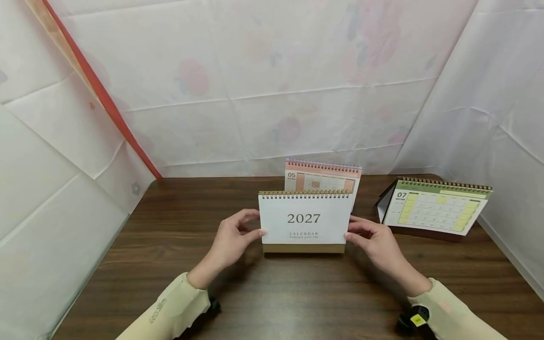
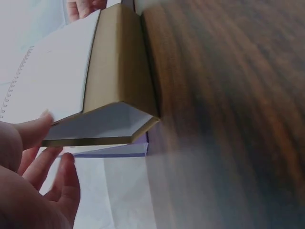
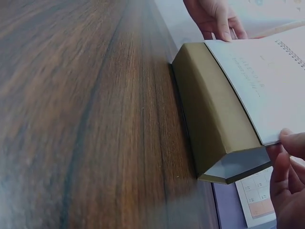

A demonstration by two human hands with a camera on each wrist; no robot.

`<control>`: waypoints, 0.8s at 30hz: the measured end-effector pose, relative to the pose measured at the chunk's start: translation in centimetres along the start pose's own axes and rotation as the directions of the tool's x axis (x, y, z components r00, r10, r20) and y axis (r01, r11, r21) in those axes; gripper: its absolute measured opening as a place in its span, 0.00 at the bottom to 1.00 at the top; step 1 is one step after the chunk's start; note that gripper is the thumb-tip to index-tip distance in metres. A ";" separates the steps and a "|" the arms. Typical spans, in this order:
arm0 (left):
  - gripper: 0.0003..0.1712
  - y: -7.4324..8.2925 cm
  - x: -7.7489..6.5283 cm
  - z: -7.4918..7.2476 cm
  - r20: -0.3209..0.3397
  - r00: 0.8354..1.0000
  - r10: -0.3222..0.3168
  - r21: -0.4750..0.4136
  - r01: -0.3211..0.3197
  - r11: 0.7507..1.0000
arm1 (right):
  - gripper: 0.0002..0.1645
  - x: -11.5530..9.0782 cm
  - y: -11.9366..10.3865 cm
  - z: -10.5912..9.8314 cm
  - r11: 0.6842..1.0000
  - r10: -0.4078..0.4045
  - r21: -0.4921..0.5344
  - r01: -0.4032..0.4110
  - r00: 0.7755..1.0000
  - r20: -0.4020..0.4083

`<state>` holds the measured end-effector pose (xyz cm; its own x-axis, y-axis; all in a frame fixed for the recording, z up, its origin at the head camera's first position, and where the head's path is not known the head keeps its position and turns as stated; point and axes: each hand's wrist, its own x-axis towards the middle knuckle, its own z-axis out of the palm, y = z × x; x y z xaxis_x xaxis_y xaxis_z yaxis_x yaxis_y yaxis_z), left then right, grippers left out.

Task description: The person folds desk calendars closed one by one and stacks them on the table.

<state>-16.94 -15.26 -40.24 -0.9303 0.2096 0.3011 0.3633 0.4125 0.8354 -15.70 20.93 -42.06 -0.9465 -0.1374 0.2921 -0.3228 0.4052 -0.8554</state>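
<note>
A white desk calendar (image 1: 303, 205) with a gold spiral and a tan base stands upright on the table, its cover reading 2027. My left hand (image 1: 231, 239) holds its left edge, thumb on the front page and fingers toward the back. At the right edge, my right hand (image 1: 379, 243) grips it the same way. In the left wrist view, the tan base (image 2: 107, 62) shows its hollow, folded side. Close behind it stands a pink desk calendar (image 1: 323, 166) showing 05, its lower part hidden by the white one.
A green-topped desk calendar (image 1: 437, 208) showing 07 stands at the right, angled, beyond my right hand. The dark wooden table (image 1: 170, 264) meets a white patterned cloth (image 1: 255, 118) at the back and both sides. A red strip (image 1: 114, 113) runs down the left corner.
</note>
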 end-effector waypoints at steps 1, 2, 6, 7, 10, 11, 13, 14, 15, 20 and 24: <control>0.24 -0.1 0.0 0.1 -0.005 1.000 0.015 -0.009 -0.015 1.000 | 0.07 0.0 0.0 0.1 1.000 -0.005 0.004 0.005 1.000 -0.007; 0.27 -0.2 0.0 0.2 -0.010 0.999 0.036 -0.017 -0.036 0.999 | 0.09 0.0 -0.1 0.2 1.000 -0.010 0.010 0.011 1.000 -0.014; 0.40 -0.4 0.0 0.5 -0.036 0.993 0.112 -0.008 -0.113 0.994 | 0.23 0.2 -0.1 0.5 0.996 -0.048 0.072 0.050 0.998 -0.028; 0.41 -0.4 0.0 0.5 -0.040 0.991 0.126 -0.002 -0.126 0.992 | 0.27 0.3 -0.1 0.6 0.995 -0.055 0.083 0.057 0.998 -0.027; 0.42 -0.5 0.0 0.7 -0.040 0.986 0.160 0.016 -0.160 0.987 | 0.39 0.4 -0.1 0.7 0.994 -0.074 0.080 0.076 0.997 -0.024; 0.42 -0.5 0.0 0.8 -0.038 0.985 0.167 0.021 -0.166 0.986 | 0.41 0.4 -0.1 0.6 0.995 -0.077 0.064 0.079 0.997 -0.022; 0.41 -0.5 0.0 0.8 -0.034 0.982 0.184 0.028 -0.183 0.983 | 0.44 0.4 -0.1 0.6 0.996 -0.088 0.029 0.088 0.996 -0.022; 0.41 -0.5 0.1 0.8 -0.033 0.982 0.187 0.029 -0.186 0.982 | 0.45 0.4 -0.1 0.6 0.996 -0.094 0.007 0.094 0.995 -0.020; 0.40 -0.5 0.1 0.8 -0.032 0.982 0.186 0.028 -0.185 0.982 | 0.44 0.4 -0.1 0.6 0.995 -0.102 -0.012 0.102 0.995 -0.019; 0.39 -0.6 0.0 0.8 -0.012 0.988 0.152 0.027 -0.152 0.988 | 0.43 0.3 -0.4 0.5 0.987 -0.128 -0.098 0.128 0.992 0.006; 0.38 -0.7 -0.1 0.8 0.000 0.992 0.129 0.022 -0.129 0.991 | 0.44 0.3 -0.7 0.2 0.986 -0.112 -0.121 0.116 0.993 0.037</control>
<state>-17.04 -14.84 -41.23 -0.8754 0.2616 0.4064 0.4816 0.4010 0.7793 -15.76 20.41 -41.49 -0.9035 -0.2156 0.3703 -0.4281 0.4930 -0.7574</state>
